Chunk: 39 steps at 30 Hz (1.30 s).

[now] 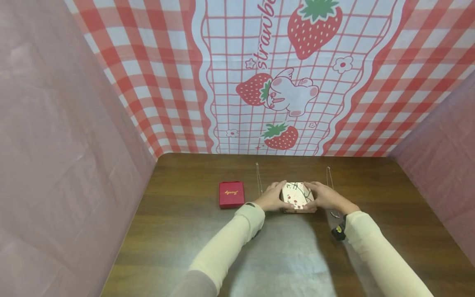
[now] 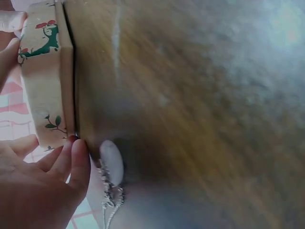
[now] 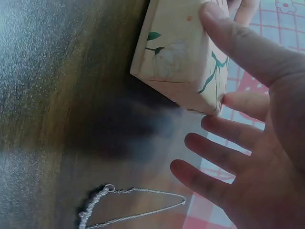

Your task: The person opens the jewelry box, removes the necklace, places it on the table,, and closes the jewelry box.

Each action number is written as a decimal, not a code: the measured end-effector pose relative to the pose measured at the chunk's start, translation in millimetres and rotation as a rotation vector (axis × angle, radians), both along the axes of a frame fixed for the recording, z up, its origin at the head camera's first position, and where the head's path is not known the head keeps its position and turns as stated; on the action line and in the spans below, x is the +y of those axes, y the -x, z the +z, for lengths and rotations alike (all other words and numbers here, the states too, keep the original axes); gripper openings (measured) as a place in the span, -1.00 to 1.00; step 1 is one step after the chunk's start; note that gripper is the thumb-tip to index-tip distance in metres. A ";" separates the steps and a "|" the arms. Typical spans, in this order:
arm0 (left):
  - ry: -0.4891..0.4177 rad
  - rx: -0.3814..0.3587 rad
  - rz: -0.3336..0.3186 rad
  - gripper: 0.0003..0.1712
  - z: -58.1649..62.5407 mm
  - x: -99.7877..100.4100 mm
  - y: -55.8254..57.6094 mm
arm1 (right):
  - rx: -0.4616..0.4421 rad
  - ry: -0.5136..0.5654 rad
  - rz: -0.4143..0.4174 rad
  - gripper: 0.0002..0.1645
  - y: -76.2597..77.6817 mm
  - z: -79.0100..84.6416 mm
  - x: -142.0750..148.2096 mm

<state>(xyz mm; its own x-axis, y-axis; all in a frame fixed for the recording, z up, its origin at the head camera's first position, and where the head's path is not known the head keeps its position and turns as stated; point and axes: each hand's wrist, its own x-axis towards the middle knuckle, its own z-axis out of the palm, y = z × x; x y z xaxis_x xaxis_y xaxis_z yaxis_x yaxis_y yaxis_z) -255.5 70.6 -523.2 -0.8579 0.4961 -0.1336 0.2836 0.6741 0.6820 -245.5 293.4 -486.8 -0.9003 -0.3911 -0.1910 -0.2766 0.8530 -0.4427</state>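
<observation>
A cream box (image 1: 298,197) with a print of flowers and green stems stands on the table between both hands. My left hand (image 1: 272,199) grips its left side, fingertips along the lower edge in the left wrist view. From the right, my right hand (image 1: 326,196) holds it, the thumb on one face and a finger against another; the other fingers are spread. Beside the left hand lies a silver chain necklace (image 1: 259,177) with a white oval pendant (image 2: 112,162). A second silver necklace (image 1: 329,177), with a curved, textured pendant (image 3: 90,205), lies by the right hand.
A red box (image 1: 231,194) with gold lettering sits left of the left hand on the brown wooden table (image 1: 167,231). Behind the table hangs a strawberry-print checked cloth (image 1: 178,95). Pink cloth (image 1: 74,144) closes off both sides.
</observation>
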 end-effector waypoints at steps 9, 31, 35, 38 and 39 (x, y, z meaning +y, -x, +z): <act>0.081 0.001 -0.013 0.11 0.0 3.2 0.2 | 0.027 -0.062 -0.021 0.09 2.6 3.8 -7.1; 0.095 -0.029 0.032 0.10 5.5 4.6 -4.7 | -0.025 -0.069 -0.026 0.10 5.5 5.7 -10.2; 0.079 -0.033 0.040 0.10 2.9 7.6 -4.9 | -0.033 -0.080 -0.035 0.10 5.6 5.3 -7.5; 0.072 -0.041 0.035 0.10 1.9 8.2 -5.4 | -0.042 -0.081 -0.046 0.09 4.7 4.9 -6.1; 0.068 -0.050 0.032 0.10 1.8 8.3 -5.8 | -0.043 -0.080 -0.046 0.09 3.9 4.6 -5.8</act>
